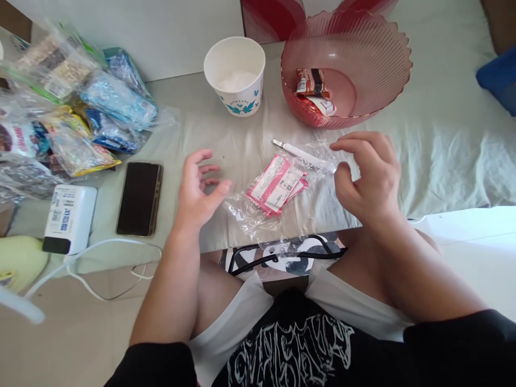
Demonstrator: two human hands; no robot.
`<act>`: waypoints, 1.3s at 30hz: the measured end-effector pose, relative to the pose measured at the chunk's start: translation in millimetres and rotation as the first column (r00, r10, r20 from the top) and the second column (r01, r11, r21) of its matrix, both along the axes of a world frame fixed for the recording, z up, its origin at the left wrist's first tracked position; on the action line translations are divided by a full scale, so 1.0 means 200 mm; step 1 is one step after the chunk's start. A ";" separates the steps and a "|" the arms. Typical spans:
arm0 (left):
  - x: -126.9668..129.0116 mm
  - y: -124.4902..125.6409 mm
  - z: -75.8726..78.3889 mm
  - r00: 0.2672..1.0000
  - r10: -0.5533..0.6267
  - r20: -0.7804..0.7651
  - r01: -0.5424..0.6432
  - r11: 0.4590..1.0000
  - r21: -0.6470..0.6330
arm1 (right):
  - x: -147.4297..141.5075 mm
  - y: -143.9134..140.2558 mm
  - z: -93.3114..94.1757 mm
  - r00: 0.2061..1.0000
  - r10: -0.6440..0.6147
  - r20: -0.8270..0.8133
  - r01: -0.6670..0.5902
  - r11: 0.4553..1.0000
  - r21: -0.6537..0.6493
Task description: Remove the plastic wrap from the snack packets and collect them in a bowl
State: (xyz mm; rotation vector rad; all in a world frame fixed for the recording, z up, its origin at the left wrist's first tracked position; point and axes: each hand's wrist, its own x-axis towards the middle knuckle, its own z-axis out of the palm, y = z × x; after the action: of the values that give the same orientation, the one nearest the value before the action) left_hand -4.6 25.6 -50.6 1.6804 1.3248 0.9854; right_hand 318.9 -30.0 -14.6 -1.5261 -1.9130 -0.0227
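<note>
Pink-and-white printed packets (278, 185) lie overlapped on the pale green cloth, with crinkled clear plastic wrap (252, 220) around them. Just behind them rests a white-handled craft knife (302, 154), its blade toward the upper left. To the left of the packets, my left hand (201, 188) is raised with fingers curved and apart, holding nothing. My right hand (366, 174) hovers on the other side, close to the knife's handle end, thumb and forefinger apart with a gap between them. Neither hand touches the packets.
A white paper cup (237, 78) and a pink ribbed bowl (374, 64) holding small snack packets (312, 86) stand behind. At left are bagged snacks (80, 107), a phone (140, 199) and a white device (70, 217) with a cable (108, 242). A panda-print bag (286, 258) hangs below the front edge.
</note>
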 end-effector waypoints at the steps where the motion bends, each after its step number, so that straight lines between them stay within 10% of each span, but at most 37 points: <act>1: 0.02 0.00 0.01 0.995 -0.089 -0.054 0.091 0.995 0.040 | -0.02 -0.01 0.02 0.990 0.137 -0.030 -0.136 0.990 0.026; 5: 0.11 -0.03 0.05 0.893 -0.393 -0.221 0.409 0.912 0.028 | -0.10 -0.05 0.03 0.855 0.518 0.015 -0.513 0.851 -0.110; 9: 0.16 -0.05 0.06 0.895 -0.384 -0.226 0.397 0.918 0.011 | -0.12 -0.09 -0.02 0.879 0.444 0.173 -0.349 0.847 -0.401; 15: 0.16 -0.05 0.06 0.994 -0.108 0.022 0.110 0.978 -0.179 | -0.17 -0.09 -0.05 0.967 0.237 0.093 -0.207 0.945 -0.254; 20: 0.21 -0.07 0.11 0.868 0.085 0.489 0.269 0.748 -0.606 | -0.29 -0.14 -0.06 0.973 0.224 0.052 -0.203 0.941 -0.270; 24: 0.26 -0.06 0.16 0.742 0.268 0.614 0.365 0.607 -0.706 | -0.31 -0.16 -0.08 0.970 0.241 0.008 -0.221 0.904 -0.367; 31: 0.30 -0.05 0.17 0.586 0.359 0.726 0.443 0.608 -0.659 | -0.26 -0.13 -0.11 0.973 0.144 -0.182 -0.203 0.910 -0.363; 39: 0.38 -0.05 0.14 0.595 0.297 0.747 0.428 0.670 -0.607 | -0.19 -0.06 -0.04 0.964 0.052 -0.259 -0.136 0.938 -0.318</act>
State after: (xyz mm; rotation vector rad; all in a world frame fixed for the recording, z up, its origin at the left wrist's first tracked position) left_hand 70.6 16.4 -21.6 0.4640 0.7904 0.8034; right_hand 281.4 -42.7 -23.1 -1.5620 -1.8490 0.5375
